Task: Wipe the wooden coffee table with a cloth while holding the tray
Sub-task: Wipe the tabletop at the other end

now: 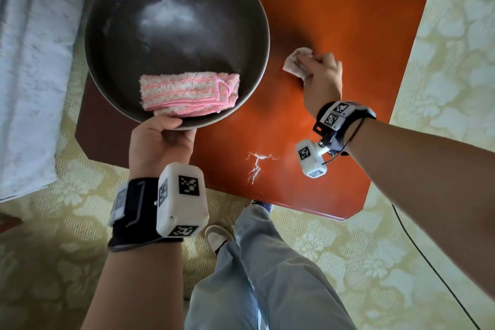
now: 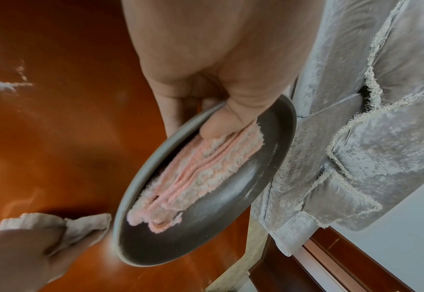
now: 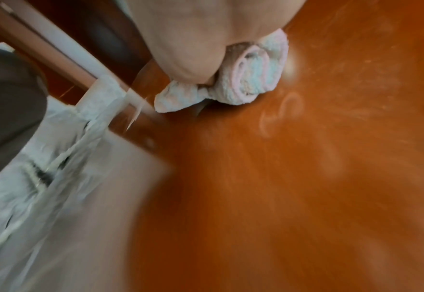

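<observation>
A round dark tray (image 1: 128,16) hangs over the left part of the reddish wooden coffee table (image 1: 334,8). My left hand (image 1: 160,136) grips its near rim, thumb on top, as the left wrist view shows (image 2: 218,122). A folded pink-and-white towel (image 1: 187,94) lies in the tray (image 2: 231,217) under that thumb (image 2: 196,168). My right hand (image 1: 321,80) grips a bunched whitish cloth (image 1: 297,61) and presses it on the tabletop right of the tray. In the right wrist view the cloth (image 3: 250,79) is rolled under the hand (image 3: 193,39) on the table (image 3: 306,177).
A white smear (image 1: 257,163) marks the table near its front edge. A pale grey sofa (image 1: 34,61) stands to the left of the table (image 2: 380,138). Patterned carpet (image 1: 442,61) surrounds the table. My legs and a shoe (image 1: 219,236) are below the front edge. A black cable (image 1: 428,257) runs over the carpet.
</observation>
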Available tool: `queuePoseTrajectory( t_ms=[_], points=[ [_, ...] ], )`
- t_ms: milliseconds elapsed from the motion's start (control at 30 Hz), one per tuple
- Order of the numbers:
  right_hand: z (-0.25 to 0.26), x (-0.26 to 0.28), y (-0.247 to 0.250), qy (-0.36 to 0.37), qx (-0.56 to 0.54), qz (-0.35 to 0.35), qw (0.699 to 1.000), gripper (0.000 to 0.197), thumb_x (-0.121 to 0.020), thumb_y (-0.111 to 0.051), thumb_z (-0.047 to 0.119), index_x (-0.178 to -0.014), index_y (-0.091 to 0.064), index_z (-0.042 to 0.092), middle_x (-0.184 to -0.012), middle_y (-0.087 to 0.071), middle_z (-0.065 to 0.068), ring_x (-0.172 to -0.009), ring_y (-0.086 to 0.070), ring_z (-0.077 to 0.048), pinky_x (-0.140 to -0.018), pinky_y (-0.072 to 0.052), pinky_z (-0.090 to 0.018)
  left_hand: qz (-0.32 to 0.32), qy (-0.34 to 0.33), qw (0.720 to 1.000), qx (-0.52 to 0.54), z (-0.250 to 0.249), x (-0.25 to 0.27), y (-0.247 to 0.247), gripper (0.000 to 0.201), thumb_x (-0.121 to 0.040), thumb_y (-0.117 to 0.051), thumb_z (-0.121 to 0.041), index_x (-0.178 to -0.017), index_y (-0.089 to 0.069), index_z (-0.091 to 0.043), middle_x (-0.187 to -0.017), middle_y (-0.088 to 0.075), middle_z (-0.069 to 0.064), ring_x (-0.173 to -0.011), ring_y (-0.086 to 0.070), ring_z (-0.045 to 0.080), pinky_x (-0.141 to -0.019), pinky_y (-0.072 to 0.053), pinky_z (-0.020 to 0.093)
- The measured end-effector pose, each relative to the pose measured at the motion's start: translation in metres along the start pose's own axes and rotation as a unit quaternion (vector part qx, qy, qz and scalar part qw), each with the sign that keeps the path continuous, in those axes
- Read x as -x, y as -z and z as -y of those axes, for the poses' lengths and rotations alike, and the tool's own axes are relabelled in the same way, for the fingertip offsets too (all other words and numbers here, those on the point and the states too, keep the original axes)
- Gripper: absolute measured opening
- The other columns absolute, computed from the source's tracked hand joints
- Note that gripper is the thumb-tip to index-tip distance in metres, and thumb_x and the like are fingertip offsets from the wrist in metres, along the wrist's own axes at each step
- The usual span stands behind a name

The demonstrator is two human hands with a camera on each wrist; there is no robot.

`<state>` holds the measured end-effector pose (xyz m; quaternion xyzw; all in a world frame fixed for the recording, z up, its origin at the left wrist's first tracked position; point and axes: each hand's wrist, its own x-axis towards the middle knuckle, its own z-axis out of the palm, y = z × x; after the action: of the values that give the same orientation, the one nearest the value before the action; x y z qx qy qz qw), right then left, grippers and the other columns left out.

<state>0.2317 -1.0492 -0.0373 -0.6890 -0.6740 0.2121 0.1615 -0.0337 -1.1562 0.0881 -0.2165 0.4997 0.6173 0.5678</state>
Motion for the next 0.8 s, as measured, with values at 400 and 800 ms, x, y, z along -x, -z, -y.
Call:
queuePoseTrajectory(
  t_ms=[400,800],
  points=[
    [0.009,-0.064,-0.005,-0.019,0.073,0.049,0.996,0.057,-0.088,-0.035,-0.004,-0.131,-0.055,0.027,-0.120,-0.051,-0.006,-0.104,-0.041,-0.032,-0.085,-0.042,-0.037,-0.003,0.006,1.000,-0.008,-0.006,-0.028,-0.025,0.041,-0.086,-0.031,0.016,-0.090,-0.064,-0.008,-0.083,-0.075,0.004,-0.084,-0.076,0.021,-0.093,-0.057,0.037],
    [0.021,0.026,-0.037,0.043,0.089,0.098,0.990,0.062,-0.083,-0.045,-0.003,-0.126,-0.062,0.039,-0.115,-0.053,-0.001,-0.094,-0.039,-0.024,-0.082,-0.034,-0.025,0.072,0.059,0.991,-0.100,-0.022,-0.027,-0.027,0.050,-0.088,-0.034,0.016,-0.061,-0.070,-0.005,-0.083,-0.075,0.004,-0.088,-0.075,0.021,-0.083,-0.060,0.035]
  ],
)
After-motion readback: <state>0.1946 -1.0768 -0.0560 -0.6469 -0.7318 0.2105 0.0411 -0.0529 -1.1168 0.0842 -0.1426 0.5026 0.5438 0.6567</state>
